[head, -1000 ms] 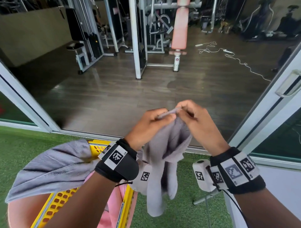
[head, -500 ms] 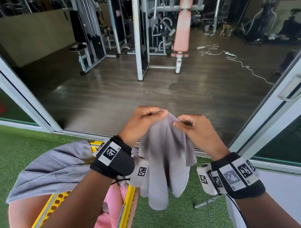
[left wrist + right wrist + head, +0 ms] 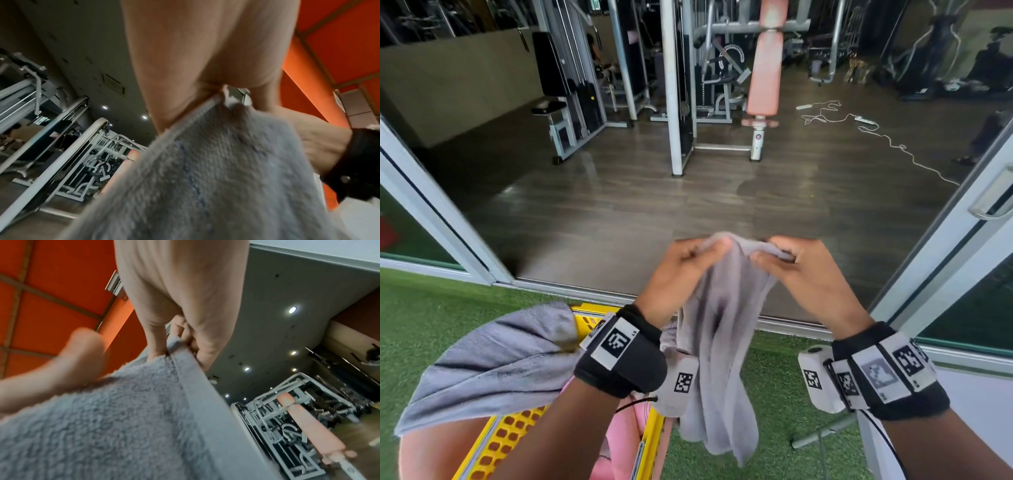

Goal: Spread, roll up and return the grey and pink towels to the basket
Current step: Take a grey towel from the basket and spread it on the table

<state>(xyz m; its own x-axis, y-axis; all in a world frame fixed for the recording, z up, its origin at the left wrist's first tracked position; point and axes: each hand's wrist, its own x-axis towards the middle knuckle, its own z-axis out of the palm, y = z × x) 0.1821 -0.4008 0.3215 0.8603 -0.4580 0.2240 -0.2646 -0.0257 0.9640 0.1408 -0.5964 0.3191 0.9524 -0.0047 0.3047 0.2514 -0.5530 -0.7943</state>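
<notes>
A grey towel [image 3: 722,346] hangs bunched in the air in front of me. My left hand [image 3: 690,255] pinches its top edge on the left and my right hand [image 3: 779,257] pinches it on the right, close together. The left wrist view shows the grey towel [image 3: 216,178] hemmed edge under my fingers; the right wrist view shows the grey towel [image 3: 127,418] hem pinched as well. Below left stands a yellow basket [image 3: 510,438]. A second grey towel [image 3: 489,363] is draped over its rim. Pink towel [image 3: 619,442] lies inside it.
Green artificial turf [image 3: 431,315] is underfoot. A sliding door track [image 3: 592,287] runs ahead, with white door frames at both sides. Beyond it are a wooden gym floor, weight machines and a pink bench [image 3: 765,68]. A metal rod [image 3: 822,433] lies on the turf.
Both hands have dropped lower and moved apart along the towel's top edge. The towel hangs wider between them than a second ago.
</notes>
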